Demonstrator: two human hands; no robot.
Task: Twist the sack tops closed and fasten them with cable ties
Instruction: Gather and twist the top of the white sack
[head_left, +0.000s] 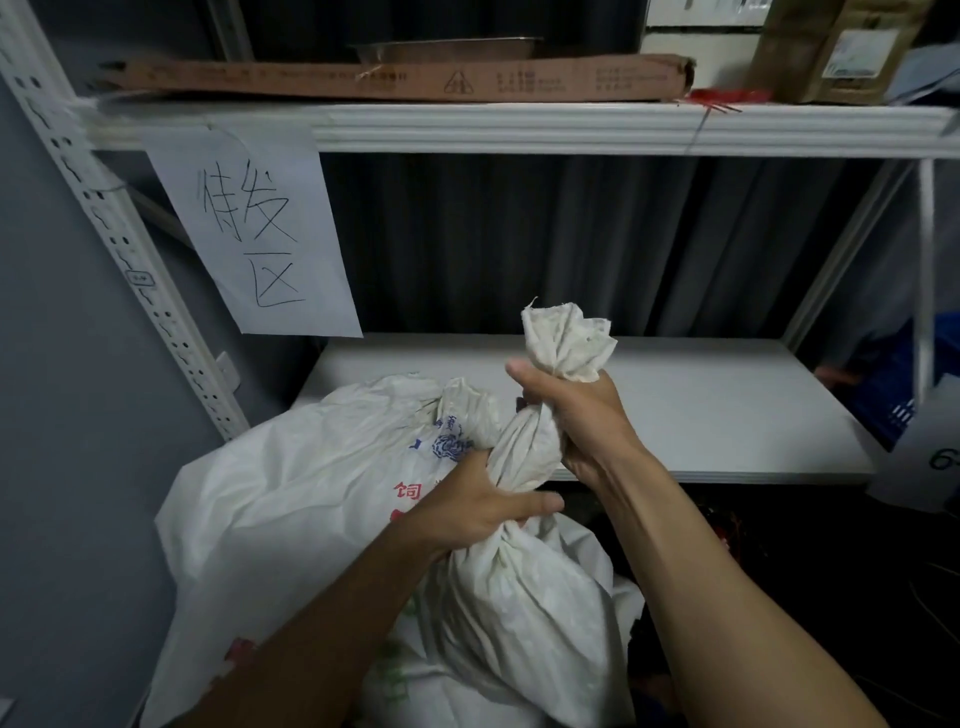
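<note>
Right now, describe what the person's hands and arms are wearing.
The left hand and right hand are bare: no gloves, rings, watch or wristbands show. No sleeve comes into view on either arm.

A white metal shelving rack (519, 127) spans the view, its upper beam crossing at twelve o'clock, a perforated upright (119, 249) slanting down at nine to ten o'clock, and its white lower board (701, 405) lying at three to four o'clock. A paper sheet with handwritten characters (254, 234) hangs from the beam at ten o'clock, and a dark pleated curtain (571, 234) hangs behind the rack at centre. On the upper shelf a long flat cardboard box (395, 80) lies at twelve o'clock with a metal basin (447, 48) showing just behind it, a brown labelled package (831, 52) stands at one o'clock, and a blue crate (883, 395), partly hidden, sits at three o'clock
</note>
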